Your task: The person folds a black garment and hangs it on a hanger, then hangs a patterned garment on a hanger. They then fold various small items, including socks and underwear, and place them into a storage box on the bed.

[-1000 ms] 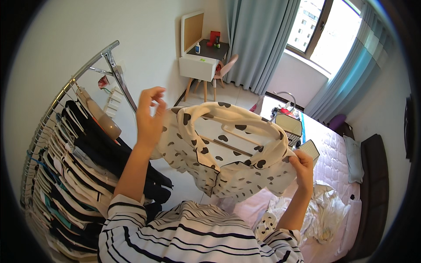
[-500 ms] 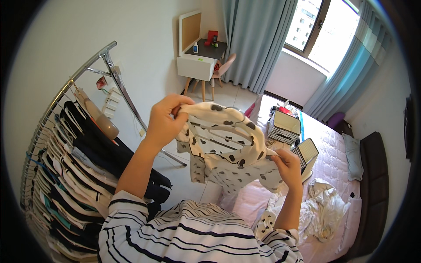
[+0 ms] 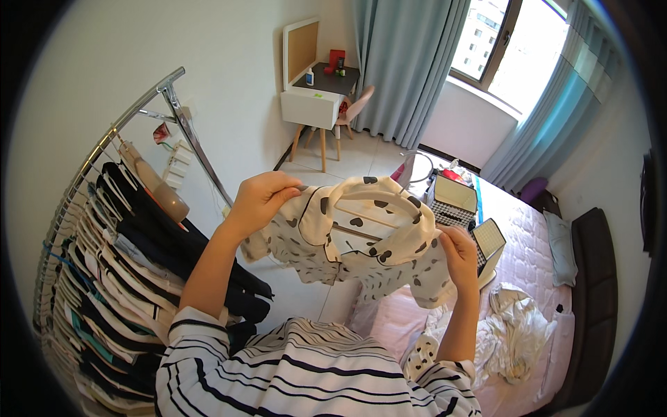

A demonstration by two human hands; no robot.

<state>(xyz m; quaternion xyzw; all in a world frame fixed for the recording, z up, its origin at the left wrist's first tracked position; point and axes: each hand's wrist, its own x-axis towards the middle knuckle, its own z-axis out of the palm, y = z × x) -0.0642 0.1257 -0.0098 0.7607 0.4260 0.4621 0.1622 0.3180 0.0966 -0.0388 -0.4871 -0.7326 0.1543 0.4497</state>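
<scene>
A white short-sleeved shirt with black hearts and dark piping (image 3: 361, 254) hangs spread between my two hands, its collar facing up. The fingers of my left hand (image 3: 260, 201) pinch its left shoulder. My right hand (image 3: 455, 254) is closed on the opposite shoulder. Inside the collar opening show the pale bars of a hanger (image 3: 365, 217). A thin grey hook curves up behind the collar. The lower part of the shirt drops away beneath the collar, over the floor and the bed's edge.
On the left stands a metal clothes rack (image 3: 104, 139) packed with garments on hangers. The bed (image 3: 528, 236) on the right bears checked storage boxes (image 3: 451, 198) and a crumpled white cloth (image 3: 517, 333). A desk (image 3: 313, 104) and pink chair (image 3: 358, 104) stand at the back.
My left hand has come down slightly and the shirt's left shoulder is spread wider. The collar faces me more squarely, and the grey hook has come into sight behind it.
</scene>
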